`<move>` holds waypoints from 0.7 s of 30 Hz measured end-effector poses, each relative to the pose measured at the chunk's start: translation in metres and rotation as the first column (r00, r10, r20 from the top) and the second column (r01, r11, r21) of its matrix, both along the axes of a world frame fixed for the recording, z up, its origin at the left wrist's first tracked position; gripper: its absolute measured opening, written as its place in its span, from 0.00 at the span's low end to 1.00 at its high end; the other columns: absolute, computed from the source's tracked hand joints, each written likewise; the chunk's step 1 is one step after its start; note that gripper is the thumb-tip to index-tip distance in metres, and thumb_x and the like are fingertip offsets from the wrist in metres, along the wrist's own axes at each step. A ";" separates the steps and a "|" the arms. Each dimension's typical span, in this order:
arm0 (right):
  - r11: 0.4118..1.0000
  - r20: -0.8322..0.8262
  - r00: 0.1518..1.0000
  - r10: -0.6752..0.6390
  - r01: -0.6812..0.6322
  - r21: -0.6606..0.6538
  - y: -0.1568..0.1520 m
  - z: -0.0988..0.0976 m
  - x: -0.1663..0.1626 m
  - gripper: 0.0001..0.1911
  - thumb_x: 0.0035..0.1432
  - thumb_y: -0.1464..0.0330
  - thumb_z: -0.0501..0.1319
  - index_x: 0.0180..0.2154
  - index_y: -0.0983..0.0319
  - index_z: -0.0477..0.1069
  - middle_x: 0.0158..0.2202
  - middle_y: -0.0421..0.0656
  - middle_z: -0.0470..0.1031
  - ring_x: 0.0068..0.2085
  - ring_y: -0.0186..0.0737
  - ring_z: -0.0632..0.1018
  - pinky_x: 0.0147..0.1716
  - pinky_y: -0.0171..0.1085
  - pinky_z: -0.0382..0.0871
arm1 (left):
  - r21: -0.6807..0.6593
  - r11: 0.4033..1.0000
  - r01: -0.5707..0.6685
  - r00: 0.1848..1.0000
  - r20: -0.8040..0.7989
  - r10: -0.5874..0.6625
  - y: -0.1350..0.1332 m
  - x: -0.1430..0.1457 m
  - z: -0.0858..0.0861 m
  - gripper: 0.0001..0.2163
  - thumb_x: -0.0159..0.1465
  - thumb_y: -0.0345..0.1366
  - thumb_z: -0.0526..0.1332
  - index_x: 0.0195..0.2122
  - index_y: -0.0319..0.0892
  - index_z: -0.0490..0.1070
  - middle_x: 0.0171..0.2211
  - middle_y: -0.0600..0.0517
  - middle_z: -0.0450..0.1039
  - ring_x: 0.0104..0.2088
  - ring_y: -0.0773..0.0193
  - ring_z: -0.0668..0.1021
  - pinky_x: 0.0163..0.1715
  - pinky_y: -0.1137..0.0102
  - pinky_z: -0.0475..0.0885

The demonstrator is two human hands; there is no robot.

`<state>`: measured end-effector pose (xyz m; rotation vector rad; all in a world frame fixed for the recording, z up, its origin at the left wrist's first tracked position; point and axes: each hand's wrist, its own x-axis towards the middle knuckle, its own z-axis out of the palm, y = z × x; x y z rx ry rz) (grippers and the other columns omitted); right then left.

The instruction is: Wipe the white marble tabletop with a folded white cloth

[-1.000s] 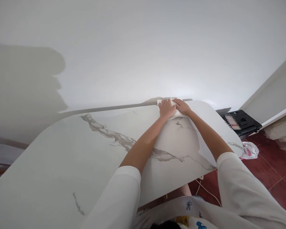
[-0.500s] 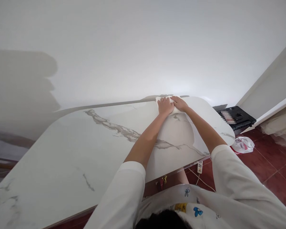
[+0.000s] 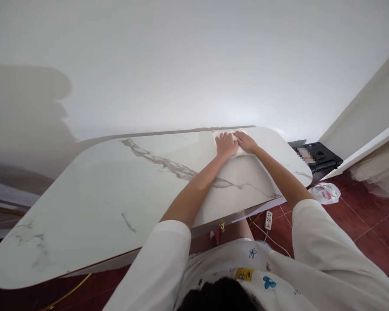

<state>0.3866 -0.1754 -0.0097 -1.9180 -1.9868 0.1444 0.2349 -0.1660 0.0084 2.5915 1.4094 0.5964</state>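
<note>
A folded white cloth (image 3: 246, 150) lies on the marble-patterned tabletop (image 3: 94, 190), close to its far edge by the wall. My left hand (image 3: 227, 145) presses down on the cloth, its fingers curved over it. Beside it, my right hand (image 3: 245, 141) holds the cloth's right part, fingers angled towards the left hand. The two hands almost meet at the fingertips. Both arms stretch forward over the table, and much of the cloth is hidden under the palms.
A white wall (image 3: 194, 65) rises right behind the table. To the right are a black case (image 3: 320, 156) and a white plastic bag (image 3: 326, 193) on the red tiled floor (image 3: 372, 216). A power strip (image 3: 269, 220) with its cord lies below the near edge.
The camera view has shifted, so more of the table's left end shows. Both hands stay on the cloth, which now sits slightly nearer, drawn back a little from the wall edge.
</note>
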 end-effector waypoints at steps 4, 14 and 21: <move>1.000 0.026 1.000 0.007 -0.007 -0.001 -0.014 -0.002 -0.003 0.29 0.67 0.65 0.43 0.66 0.61 0.59 0.70 0.43 0.57 0.70 0.46 0.56 0.69 0.50 0.47 | -0.007 1.000 0.009 1.000 -0.025 -0.009 -0.017 -0.004 0.000 0.21 0.68 0.37 0.44 0.57 0.37 0.65 0.62 0.40 0.65 0.64 0.49 0.62 0.61 0.54 0.57; 1.000 0.019 1.000 0.012 -0.012 -0.003 -0.049 -0.003 -0.009 0.29 0.67 0.63 0.43 0.66 0.61 0.59 0.69 0.42 0.59 0.69 0.47 0.58 0.69 0.51 0.50 | -0.021 1.000 0.008 1.000 -0.010 -0.008 -0.051 -0.011 0.000 0.21 0.68 0.38 0.44 0.56 0.38 0.66 0.63 0.40 0.63 0.64 0.48 0.63 0.61 0.53 0.57; 1.000 0.036 0.999 0.002 -0.002 -0.011 -0.080 0.004 -0.021 0.30 0.66 0.64 0.44 0.66 0.65 0.59 0.69 0.46 0.59 0.69 0.47 0.59 0.69 0.48 0.51 | -0.050 0.999 0.009 0.999 -0.030 -0.011 -0.076 -0.018 0.004 0.22 0.69 0.39 0.44 0.58 0.38 0.65 0.64 0.41 0.63 0.65 0.49 0.61 0.63 0.54 0.55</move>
